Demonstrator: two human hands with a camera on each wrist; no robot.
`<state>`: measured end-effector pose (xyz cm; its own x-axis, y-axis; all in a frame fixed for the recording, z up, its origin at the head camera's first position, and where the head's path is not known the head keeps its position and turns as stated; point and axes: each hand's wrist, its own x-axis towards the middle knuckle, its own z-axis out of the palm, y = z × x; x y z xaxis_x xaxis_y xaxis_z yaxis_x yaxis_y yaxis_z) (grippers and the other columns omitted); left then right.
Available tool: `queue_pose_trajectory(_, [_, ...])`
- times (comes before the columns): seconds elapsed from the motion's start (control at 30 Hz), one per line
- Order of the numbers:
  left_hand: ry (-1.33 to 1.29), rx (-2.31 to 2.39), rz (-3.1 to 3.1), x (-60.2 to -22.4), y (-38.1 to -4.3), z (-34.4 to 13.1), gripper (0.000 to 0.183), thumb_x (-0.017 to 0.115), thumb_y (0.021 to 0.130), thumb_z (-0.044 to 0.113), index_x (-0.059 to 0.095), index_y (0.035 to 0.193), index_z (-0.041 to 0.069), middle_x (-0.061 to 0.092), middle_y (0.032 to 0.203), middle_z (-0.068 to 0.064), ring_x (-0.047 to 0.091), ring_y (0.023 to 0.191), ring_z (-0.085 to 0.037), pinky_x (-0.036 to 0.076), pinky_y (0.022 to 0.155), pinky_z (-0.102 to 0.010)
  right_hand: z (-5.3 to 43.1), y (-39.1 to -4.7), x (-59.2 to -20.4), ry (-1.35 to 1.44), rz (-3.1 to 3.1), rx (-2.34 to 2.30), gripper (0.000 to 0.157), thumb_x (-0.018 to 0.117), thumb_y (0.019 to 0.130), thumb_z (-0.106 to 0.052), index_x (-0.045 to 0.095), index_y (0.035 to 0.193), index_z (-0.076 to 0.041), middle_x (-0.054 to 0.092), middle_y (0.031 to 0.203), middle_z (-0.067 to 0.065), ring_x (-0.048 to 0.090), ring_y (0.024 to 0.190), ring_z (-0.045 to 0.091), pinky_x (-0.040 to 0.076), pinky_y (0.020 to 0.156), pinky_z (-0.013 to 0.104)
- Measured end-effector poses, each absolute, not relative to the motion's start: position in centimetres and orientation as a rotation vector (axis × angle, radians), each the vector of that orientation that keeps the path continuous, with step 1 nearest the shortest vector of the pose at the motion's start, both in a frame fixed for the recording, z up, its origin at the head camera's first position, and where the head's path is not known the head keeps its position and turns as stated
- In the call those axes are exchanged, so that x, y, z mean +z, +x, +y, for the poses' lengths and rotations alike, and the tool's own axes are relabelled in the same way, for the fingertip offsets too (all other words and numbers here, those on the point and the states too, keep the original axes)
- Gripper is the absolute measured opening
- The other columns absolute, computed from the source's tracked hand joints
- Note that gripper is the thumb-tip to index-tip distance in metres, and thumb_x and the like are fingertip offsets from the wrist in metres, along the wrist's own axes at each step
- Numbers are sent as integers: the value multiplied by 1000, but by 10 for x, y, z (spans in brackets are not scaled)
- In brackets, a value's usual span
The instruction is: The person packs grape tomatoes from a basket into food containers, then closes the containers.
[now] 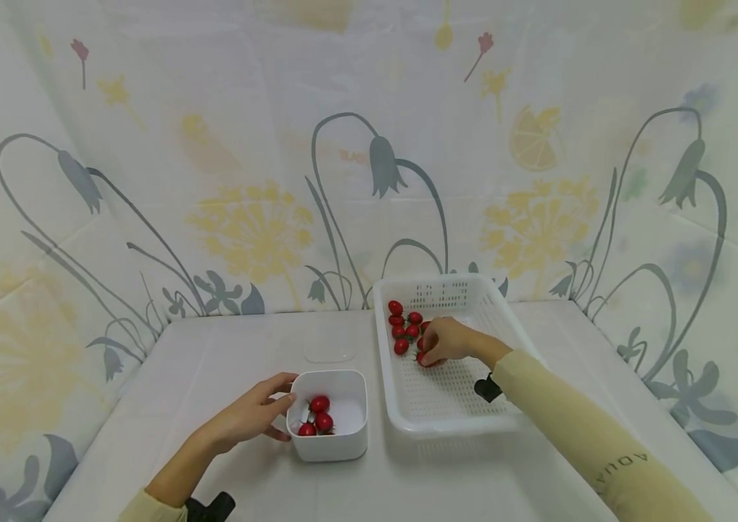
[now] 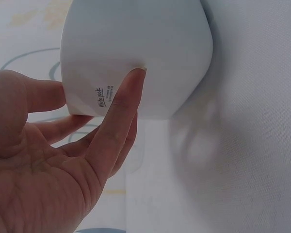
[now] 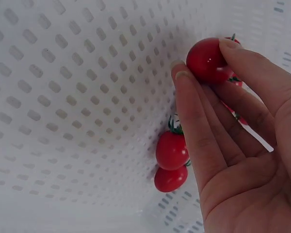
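In the head view a white square container stands on the table with several cherry tomatoes inside. My left hand touches its left side; in the left wrist view the fingertips rest against the outer wall, which bears small print. To the right, my right hand is down inside a white perforated basket. Between thumb and fingers it pinches a cherry tomato, clearest in the right wrist view. Several more cherry tomatoes lie along the basket's left side, some partly hidden by the hand.
Both containers stand on a white-covered table, side by side with a narrow gap. A flat, clear, rounded piece lies behind the square container. A floral-printed cloth hangs behind the table and at both sides.
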<state>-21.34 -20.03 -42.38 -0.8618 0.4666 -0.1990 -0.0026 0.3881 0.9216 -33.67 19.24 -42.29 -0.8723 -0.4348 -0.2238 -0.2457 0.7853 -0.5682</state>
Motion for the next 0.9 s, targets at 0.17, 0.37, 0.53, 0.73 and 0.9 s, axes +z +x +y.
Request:
queue_pose_trajectory(0.17, [406, 1480, 2216, -424, -213, -201, 45, 51, 108, 17, 42, 150, 4, 45, 145, -30, 63, 109, -36, 64, 74, -45, 196, -332, -417, -535, 2626, -807, 11, 81, 88, -12, 73, 90, -5, 69, 83, 3, 66, 72, 15, 61, 69, 28])
queue_pose_trajectory(0.37, [411, 1488, 2212, -425, -214, -201, 44, 50, 109, 16, 42, 150, 3, 45, 144, -29, 63, 109, -37, 64, 74, -46, 197, -325, -404, -624, 2604, -855, 9, 79, 90, -8, 72, 89, -2, 71, 80, 3, 68, 72, 14, 62, 72, 33])
queue_pose_trajectory(0.53, [416, 1481, 2217, -424, -213, -201, 44, 50, 109, 17, 42, 150, 4, 45, 144, -29, 63, 109, -37, 64, 74, -46, 197, -319, -394, -702, 2588, -899, 7, 77, 90, -8, 74, 90, -1, 73, 80, 2, 70, 73, 13, 62, 72, 30])
queue_pose_trajectory(0.73, [407, 1477, 2218, -423, -213, -200, 44, 50, 109, 18, 42, 150, 4, 45, 144, -29, 63, 109, -36, 64, 75, -45, 194, -313, -385, -742, 2566, -939, 7, 77, 91, -9, 76, 94, -3, 74, 82, 2, 70, 76, 14, 62, 74, 29])
queue_pose_trajectory(0.9, [403, 1478, 2215, -423, -213, -200, 45, 50, 109, 17, 42, 150, 4, 45, 144, -29, 63, 109, -36, 64, 75, -46, 190, -306, -380, -794, 2543, -963, 9, 78, 90, -9, 76, 95, -3, 74, 83, 1, 70, 76, 13, 62, 73, 29])
